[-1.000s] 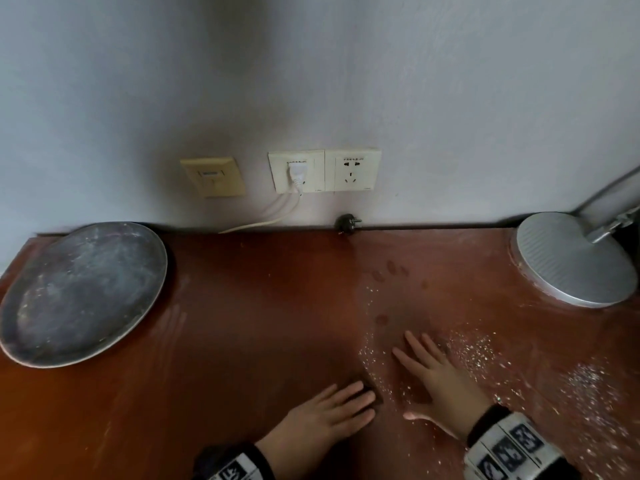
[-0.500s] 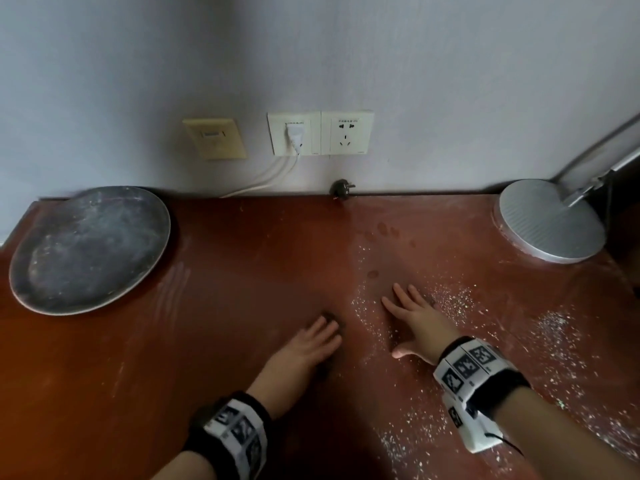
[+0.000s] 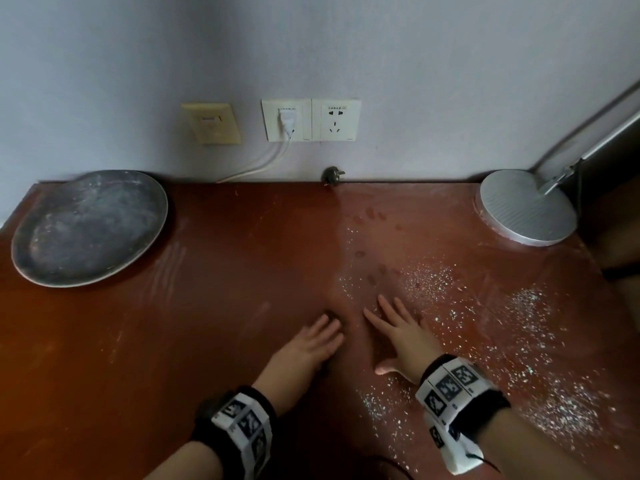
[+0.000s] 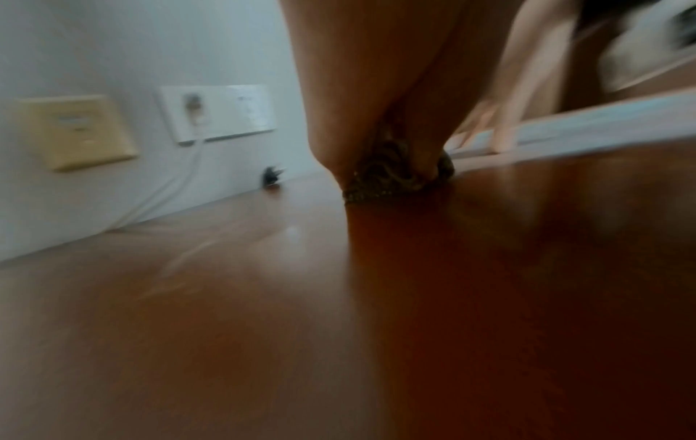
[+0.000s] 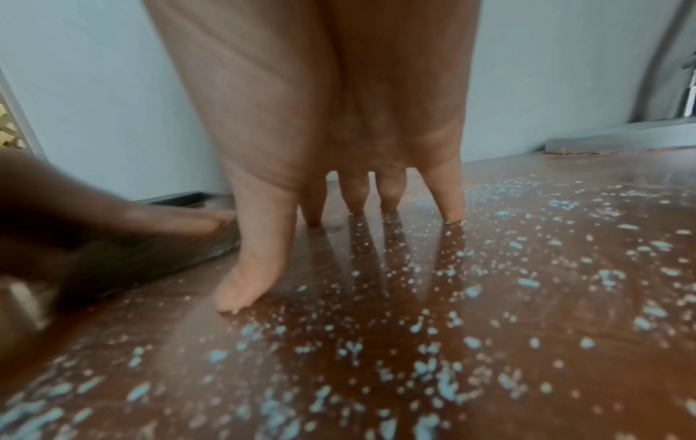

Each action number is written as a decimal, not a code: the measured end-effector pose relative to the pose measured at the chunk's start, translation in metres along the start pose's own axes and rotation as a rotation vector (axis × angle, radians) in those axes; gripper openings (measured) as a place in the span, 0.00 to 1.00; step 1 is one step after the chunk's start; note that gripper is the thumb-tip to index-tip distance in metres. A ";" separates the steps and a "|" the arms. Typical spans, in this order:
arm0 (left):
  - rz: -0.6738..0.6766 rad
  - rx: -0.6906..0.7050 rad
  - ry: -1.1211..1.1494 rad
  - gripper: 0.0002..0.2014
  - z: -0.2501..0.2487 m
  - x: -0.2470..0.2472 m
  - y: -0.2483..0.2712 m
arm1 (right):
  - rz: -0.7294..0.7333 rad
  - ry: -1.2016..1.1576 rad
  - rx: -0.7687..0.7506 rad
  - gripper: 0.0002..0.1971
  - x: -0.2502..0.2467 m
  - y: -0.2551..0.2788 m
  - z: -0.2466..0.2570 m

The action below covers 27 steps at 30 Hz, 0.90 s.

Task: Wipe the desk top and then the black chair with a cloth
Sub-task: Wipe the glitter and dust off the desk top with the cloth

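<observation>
Red-brown desk [image 3: 242, 341] w/ tray [image 3: 86, 226], lamp base [image 3: 526, 209], white specks [image 3: 540, 382].

A pale grey-white painted wall [image 3: 415, 64] is seen behind the furniture, evenly lit and darker toward the upper left. A yellowed switch plate [image 3: 211, 123] is mounted on it, and just to its right a white double socket [image 3: 311, 120], in whose left half a white plug [image 3: 287, 120] is seated. Two white cables [image 3: 256, 168] are led down and leftward from the plug along the wall's foot.
</observation>
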<state>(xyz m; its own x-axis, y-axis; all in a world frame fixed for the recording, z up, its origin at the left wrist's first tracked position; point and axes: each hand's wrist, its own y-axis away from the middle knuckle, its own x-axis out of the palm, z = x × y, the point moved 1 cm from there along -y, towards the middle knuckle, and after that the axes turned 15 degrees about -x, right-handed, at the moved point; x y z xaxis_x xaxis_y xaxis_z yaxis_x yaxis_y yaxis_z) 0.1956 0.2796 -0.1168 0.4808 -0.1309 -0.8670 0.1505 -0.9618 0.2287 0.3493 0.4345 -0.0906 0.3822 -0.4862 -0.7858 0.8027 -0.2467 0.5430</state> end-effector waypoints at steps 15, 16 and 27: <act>0.213 -0.038 -0.171 0.30 -0.070 0.031 0.038 | -0.086 -0.034 0.022 0.48 0.043 0.052 0.017; 0.226 -0.027 -0.161 0.30 -0.078 0.037 0.044 | -0.090 -0.034 0.023 0.48 0.043 0.054 0.017; 0.085 -0.263 -0.041 0.28 -0.066 0.030 0.088 | -0.159 -0.092 0.079 0.44 0.095 0.115 0.026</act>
<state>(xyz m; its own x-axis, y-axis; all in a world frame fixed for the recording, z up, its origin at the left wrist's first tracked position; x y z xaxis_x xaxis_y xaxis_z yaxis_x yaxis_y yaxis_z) 0.2799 0.2064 -0.0932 0.4666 -0.2235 -0.8558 0.3329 -0.8520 0.4040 0.4661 0.3377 -0.0953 0.2070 -0.5097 -0.8351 0.8097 -0.3898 0.4387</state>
